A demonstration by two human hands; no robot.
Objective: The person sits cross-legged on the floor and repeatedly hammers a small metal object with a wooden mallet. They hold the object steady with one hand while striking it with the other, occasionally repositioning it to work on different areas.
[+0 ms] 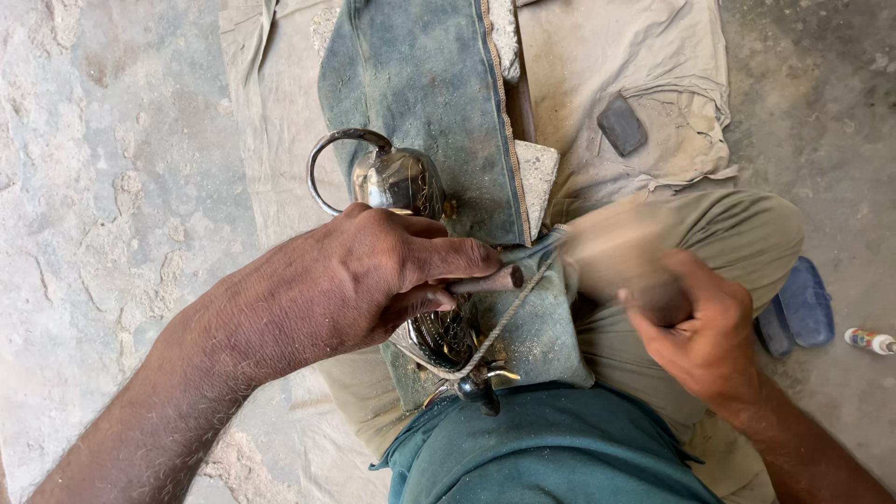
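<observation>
My left hand [373, 271] is closed around a short metal punch [487, 279], its tip pointing right, and rests on a shiny engraved metal vessel [397, 182] with a ring handle [322, 163]. The vessel lies on a denim cloth [420, 84] over my lap, and my hand hides its middle. A thin cord [509, 317] runs across the vessel's lower part. My right hand [705, 331] grips a wooden mallet [621, 247], blurred by motion, just right of the punch.
A pale stone block [539, 173] sits under the denim's edge. A small dark flat stone [621, 124] lies on a beige cloth [644, 56]. A blue sandal [801, 308] and a small tube [868, 341] lie on the concrete floor [112, 168] at right.
</observation>
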